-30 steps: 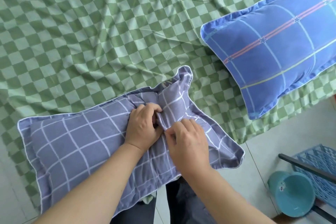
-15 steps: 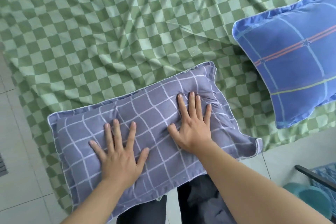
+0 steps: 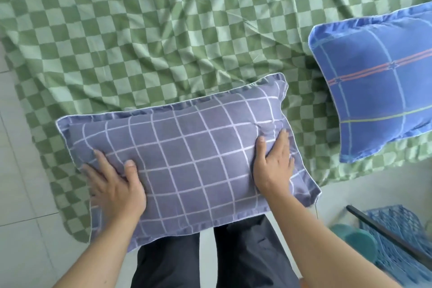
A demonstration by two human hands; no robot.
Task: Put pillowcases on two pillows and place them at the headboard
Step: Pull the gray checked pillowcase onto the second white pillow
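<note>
Head view, only one available. Grey-purple grid pillow [image 3: 187,159] sits at the near edge of the green checkered bedsheet [image 3: 163,30], centre of frame, long axis running roughly 8 to 2 o'clock, near edge overhanging the bed above the person's dark trousers [image 3: 210,259]. Case is fully on, with the flat flange and its white piping showing along the edges that are in view. Left hand [image 3: 114,184] is on the pillow's 8 o'clock end: fingers slightly spread and wrapping the end, thumb on the top face, fingertips partly hidden over the edge, so it's gripping that end. Right hand [image 3: 273,166] is on the 3 o'clock end: fingers close together, pointing toward 12, thumb set apart on the top face, palm pressed into the side; fabric puckers just ahead of the fingertips. Can't tell if the pillow is lifted or just resting on the sheet. Second pillow, blue striped pillow [image 3: 378,82], lies at 2 o'clock on the same sheet, apart from the first, cased too, red and yellow-green lines across it, right side cut off by the frame. Sheet is wrinkled, its corner hanging over light floor tiles [image 3: 21,194] at 8 o'clock. At 4 o'clock on the floor: blue plastic basket [image 3: 397,241], a dark bar crossing it, and a teal bucket [image 3: 357,241] just beside it, blurred.
</note>
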